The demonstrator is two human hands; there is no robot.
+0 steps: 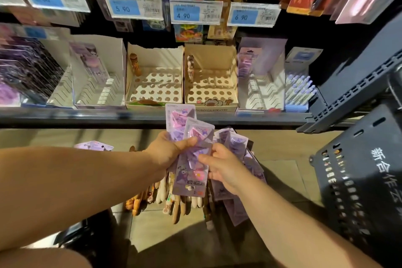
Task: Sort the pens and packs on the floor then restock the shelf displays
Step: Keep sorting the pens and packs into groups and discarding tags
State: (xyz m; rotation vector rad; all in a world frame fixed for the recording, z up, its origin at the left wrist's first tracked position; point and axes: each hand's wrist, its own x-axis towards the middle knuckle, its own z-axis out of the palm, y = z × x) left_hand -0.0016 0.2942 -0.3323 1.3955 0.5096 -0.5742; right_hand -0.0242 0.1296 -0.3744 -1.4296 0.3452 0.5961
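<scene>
Purple packs [190, 177] — long axes toward the shelf [108, 121]

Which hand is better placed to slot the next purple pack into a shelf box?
Probably the right hand: it pinches the front pack, while the left hand grips the whole stack. A purple box with free slots stands on its side.
</scene>
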